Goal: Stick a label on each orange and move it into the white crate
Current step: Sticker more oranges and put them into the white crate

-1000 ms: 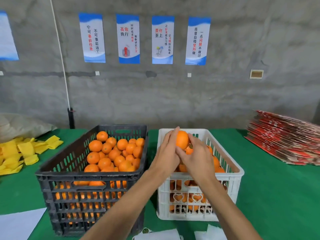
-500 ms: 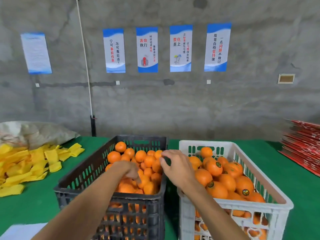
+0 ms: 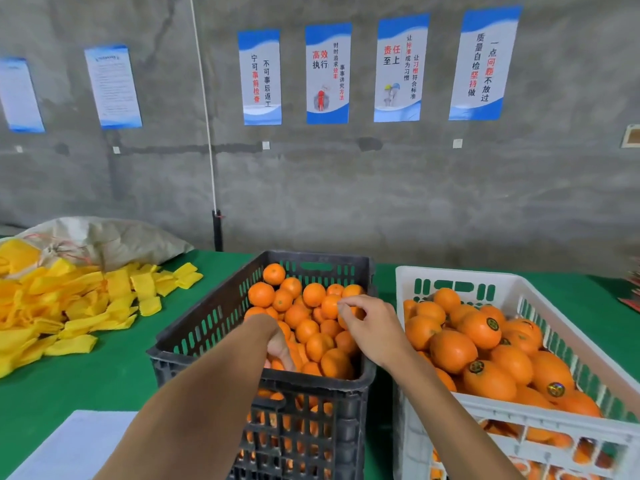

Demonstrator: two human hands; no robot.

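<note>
The left hand's fingers point(image 3: 280, 355) were dug down among the unlabelled oranges point(image 3: 313, 318) at the near edge of the black crate point(image 3: 207, 344), curled, though whether they had hold of a fruit could not be told. The right hand point(image 3: 367, 327) hovered over the crate's right edge, thumb and forefinger pinched, perhaps on a label too small to confirm. Pulling one orange free might send neighbours rolling, and a label could fold onto itself. The white crate point(image 3: 540, 410), heaped at the table's right, might spill.

Orange fruit point(image 3: 313, 295), black crate point(image 3: 194, 336), white crate point(image 3: 561, 415)
</note>
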